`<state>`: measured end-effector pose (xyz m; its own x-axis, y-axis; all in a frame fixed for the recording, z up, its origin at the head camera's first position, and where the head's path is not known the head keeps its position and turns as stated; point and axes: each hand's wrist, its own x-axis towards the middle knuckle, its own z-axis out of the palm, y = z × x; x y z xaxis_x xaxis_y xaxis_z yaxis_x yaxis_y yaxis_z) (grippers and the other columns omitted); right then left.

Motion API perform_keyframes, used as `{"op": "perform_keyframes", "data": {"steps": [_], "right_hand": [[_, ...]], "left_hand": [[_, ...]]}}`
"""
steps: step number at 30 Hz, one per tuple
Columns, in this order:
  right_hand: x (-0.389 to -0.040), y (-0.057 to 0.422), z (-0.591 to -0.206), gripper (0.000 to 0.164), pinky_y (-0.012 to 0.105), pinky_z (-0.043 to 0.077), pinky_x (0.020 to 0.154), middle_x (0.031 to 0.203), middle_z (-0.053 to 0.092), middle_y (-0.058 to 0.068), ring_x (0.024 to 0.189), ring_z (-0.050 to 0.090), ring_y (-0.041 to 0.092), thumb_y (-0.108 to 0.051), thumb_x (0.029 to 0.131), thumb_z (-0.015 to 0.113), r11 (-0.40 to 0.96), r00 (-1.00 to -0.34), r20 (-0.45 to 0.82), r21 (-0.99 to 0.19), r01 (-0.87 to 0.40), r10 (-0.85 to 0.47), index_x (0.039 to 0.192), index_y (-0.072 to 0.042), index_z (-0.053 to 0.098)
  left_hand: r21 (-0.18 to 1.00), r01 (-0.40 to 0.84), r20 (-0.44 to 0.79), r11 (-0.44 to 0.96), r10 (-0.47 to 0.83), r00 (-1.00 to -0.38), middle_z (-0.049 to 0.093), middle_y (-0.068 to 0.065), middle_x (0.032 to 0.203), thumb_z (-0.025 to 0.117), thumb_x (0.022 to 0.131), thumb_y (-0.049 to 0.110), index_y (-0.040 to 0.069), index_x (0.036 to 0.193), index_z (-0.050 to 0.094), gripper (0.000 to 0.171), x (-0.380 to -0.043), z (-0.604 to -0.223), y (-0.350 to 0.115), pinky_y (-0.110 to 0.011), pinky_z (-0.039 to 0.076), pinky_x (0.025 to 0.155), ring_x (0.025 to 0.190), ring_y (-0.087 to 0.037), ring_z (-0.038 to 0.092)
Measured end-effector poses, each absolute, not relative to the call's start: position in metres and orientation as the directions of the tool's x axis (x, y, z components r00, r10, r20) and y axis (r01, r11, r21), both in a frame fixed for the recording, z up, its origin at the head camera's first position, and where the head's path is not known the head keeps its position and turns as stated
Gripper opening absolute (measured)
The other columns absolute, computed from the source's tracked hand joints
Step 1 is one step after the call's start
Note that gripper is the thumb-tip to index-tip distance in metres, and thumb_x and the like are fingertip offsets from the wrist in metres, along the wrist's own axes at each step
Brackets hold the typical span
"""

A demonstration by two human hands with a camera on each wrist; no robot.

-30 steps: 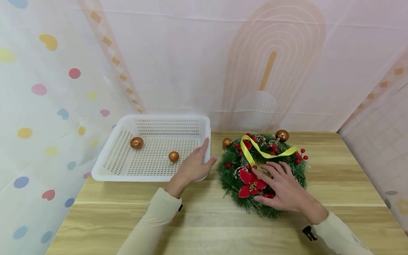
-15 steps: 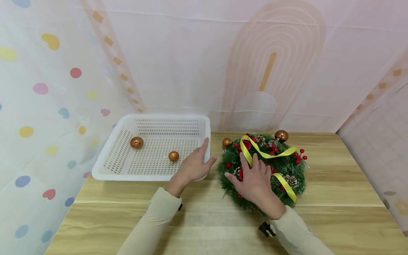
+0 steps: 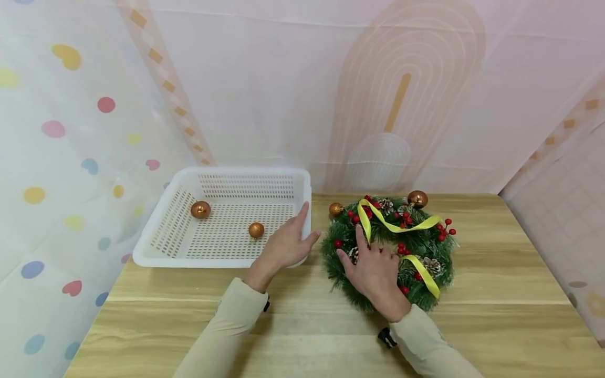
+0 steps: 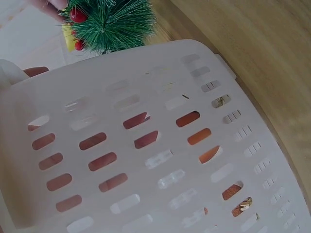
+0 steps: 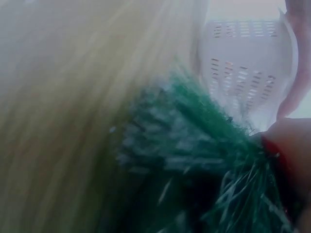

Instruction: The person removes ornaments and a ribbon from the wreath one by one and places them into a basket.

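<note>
In the head view my left hand (image 3: pixel 285 244) rests on the right rim of a white plastic basket (image 3: pixel 222 262), index finger and thumb stretched out. Inside the basket lie a shiny copper bauble (image 3: pixel 200 210) and a glittery one (image 3: pixel 256 230). A green Christmas wreath (image 3: pixel 427 294) is on the table to the right, with red berries, pine cones and a yellow ribbon (image 3: pixel 402 228). My right hand (image 3: pixel 375 275) lies over its lower left part, index finger and thumb spread. In the right wrist view, blurred greenery (image 5: pixel 175 131) and a bit of red petal show beside the hand.
A glittery bauble (image 3: pixel 336 209) and a shiny copper bauble (image 3: pixel 418 199) sit at the wreath's back edge. The wooden table (image 3: pixel 307 341) meets a patterned cloth backdrop (image 3: pixel 264 94) behind the basket and wreath.
My right hand has moved left across the wreath and now covers the red flower; the lower yellow ribbon has come into sight. My left hand has stayed at the basket.
</note>
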<state>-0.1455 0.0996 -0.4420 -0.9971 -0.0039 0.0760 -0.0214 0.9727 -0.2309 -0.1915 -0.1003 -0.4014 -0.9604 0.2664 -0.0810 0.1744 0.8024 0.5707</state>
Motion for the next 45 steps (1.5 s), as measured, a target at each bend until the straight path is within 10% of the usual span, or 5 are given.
{"op": "perform_keyframes", "data": {"steps": [20,45], "right_hand": [[-0.139,0.133,-0.451,0.072,0.060,0.048,0.082,0.121,0.068,0.015,0.103,0.062,0.042,-0.057,0.096,0.052,0.951,-0.968,0.153,-0.210,-0.227,-0.197,0.157,-0.023,0.030],[-0.142,0.206,-0.452,0.073,0.052,0.049,0.086,0.114,0.071,0.002,0.103,0.063,0.025,-0.051,0.094,0.061,0.774,-0.782,0.234,-0.146,-0.616,-0.578,0.155,-0.022,0.034]], "left_hand": [[0.570,0.156,-0.095,0.806,0.253,-0.963,0.039,-0.021,0.154,0.052,0.100,0.045,0.019,0.160,0.007,0.080,-0.192,-0.402,-0.101,-0.054,0.035,0.111,0.139,-0.039,0.040],[0.576,0.159,-0.086,0.802,0.252,-0.964,0.041,-0.020,0.153,0.054,0.099,0.041,0.018,0.160,0.010,0.078,-0.191,-0.401,-0.101,-0.054,0.037,0.109,0.138,-0.038,0.042]]}}
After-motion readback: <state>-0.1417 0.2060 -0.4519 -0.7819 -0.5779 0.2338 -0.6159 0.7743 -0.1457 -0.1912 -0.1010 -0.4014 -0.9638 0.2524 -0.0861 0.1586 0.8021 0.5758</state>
